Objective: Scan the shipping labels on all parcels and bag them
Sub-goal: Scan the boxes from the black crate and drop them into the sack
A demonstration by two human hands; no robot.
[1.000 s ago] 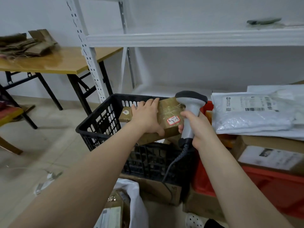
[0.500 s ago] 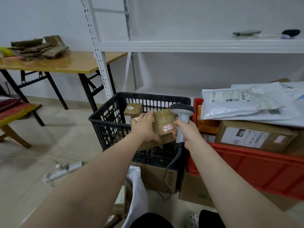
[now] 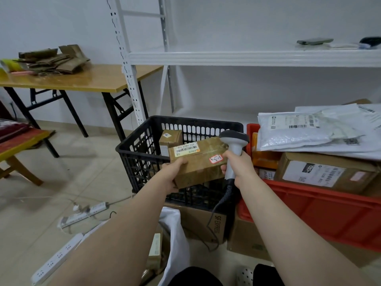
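Observation:
My left hand (image 3: 172,174) grips the near left corner of a taped brown parcel (image 3: 203,168), held over the black crate (image 3: 136,149). The parcel's barcode label faces up at its far left, and a small red-edged sticker sits near its right end. My right hand (image 3: 239,166) grips the handle of a grey barcode scanner (image 3: 234,139), whose head sits just above the parcel's right end. A second small brown parcel (image 3: 170,137) stands inside the crate behind it. A white bag (image 3: 175,240) lies open below, between my arms.
A red bin (image 3: 321,211) on the right holds cardboard boxes (image 3: 321,172) and white mailers (image 3: 299,131). Cardboard cartons (image 3: 204,223) sit under the crate. White power strips (image 3: 82,213) lie on the floor at left. A wooden table (image 3: 82,79) and white shelving (image 3: 247,58) stand behind.
My left hand slid from the top of the parcel to its near left corner, uncovering the barcode label. The parcel has been drawn back toward me; the scanner stays at its right end.

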